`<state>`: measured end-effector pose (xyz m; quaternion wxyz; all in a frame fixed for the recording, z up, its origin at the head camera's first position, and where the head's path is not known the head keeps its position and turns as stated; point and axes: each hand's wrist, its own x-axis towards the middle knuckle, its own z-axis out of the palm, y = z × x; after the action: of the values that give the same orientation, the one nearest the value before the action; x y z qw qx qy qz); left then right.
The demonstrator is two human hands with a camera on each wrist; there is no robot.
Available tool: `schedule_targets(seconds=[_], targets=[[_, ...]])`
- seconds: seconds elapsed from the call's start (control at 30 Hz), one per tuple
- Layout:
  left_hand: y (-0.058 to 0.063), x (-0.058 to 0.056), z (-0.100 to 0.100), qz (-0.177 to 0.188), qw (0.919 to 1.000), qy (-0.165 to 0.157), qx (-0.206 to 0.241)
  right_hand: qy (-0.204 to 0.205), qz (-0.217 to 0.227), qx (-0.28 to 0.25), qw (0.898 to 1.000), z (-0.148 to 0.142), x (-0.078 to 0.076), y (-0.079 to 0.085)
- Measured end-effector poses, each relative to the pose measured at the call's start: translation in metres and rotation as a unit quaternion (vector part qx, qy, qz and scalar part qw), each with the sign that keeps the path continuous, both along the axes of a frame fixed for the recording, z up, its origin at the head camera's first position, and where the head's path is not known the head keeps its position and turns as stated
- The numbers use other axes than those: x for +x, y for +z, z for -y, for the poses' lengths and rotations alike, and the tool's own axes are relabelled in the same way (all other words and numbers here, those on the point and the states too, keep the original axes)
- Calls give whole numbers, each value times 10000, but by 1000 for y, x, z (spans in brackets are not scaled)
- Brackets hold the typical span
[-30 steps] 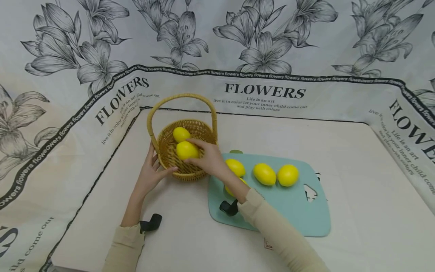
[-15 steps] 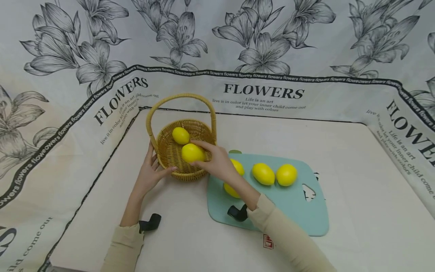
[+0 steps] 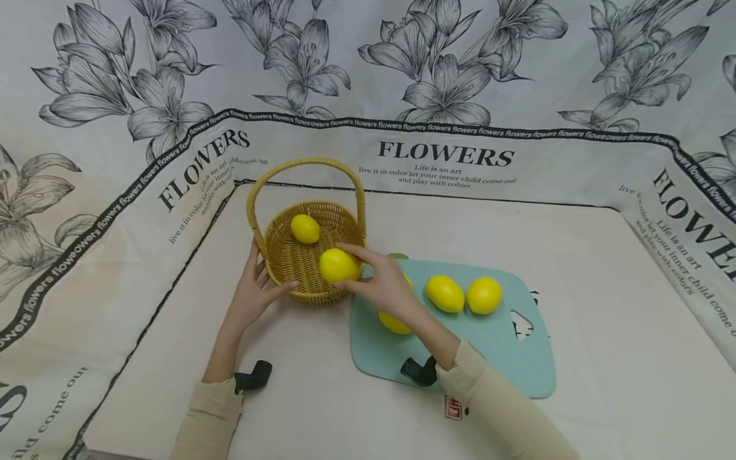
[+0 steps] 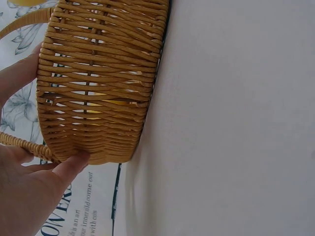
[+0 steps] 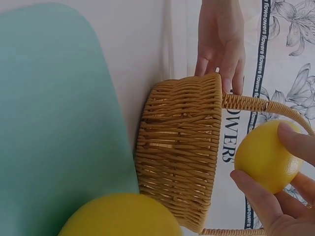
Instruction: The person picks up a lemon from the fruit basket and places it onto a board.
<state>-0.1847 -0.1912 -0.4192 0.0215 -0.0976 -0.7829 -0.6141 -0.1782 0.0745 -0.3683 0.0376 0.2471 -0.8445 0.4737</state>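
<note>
My right hand [image 3: 388, 287] pinches a yellow lemon [image 3: 338, 265] between thumb and fingers, over the right front rim of a wicker basket [image 3: 322, 298]. In the right wrist view the held lemon [image 5: 268, 156] is clear of the basket wall [image 5: 179, 147]. The left hand [image 3: 253, 297] grips the basket's left side, thumb at the rim and fingers against the outer wall, as the left wrist view also shows. Inside the basket lies another lemon [image 3: 305, 229]. Several lemons rest on a light-blue cutting board [image 3: 489, 351], some partly hidden behind my right hand and wrist.
The basket's tall arched handle [image 3: 313, 161] stands upright. Touching or almost touching its right side is the board, with a lemon pair [image 3: 444, 294] toward its middle. A flower-printed cloth [image 3: 448, 96] rises behind and beside the white table surface [image 3: 322, 396].
Holding the lemon, my right hand has moved right and toward me, from beside the other lemon in the basket to over the rim. The left hand and basket stay put.
</note>
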Motion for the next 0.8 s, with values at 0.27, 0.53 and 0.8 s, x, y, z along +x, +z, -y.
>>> schedule_targets(seconds=[0.27, 0.53, 0.8], targets=[[-10, -6, 4, -60, 9999, -81, 87, 172, 189, -336, 9991, -11, 8, 1], [11, 5, -3, 82, 9997, -138, 192, 166, 148, -302, 9993, -21, 17, 2], [16, 9, -5, 107, 9997, -139, 145, 93, 454, -484, 9978, -33, 31, 1]])
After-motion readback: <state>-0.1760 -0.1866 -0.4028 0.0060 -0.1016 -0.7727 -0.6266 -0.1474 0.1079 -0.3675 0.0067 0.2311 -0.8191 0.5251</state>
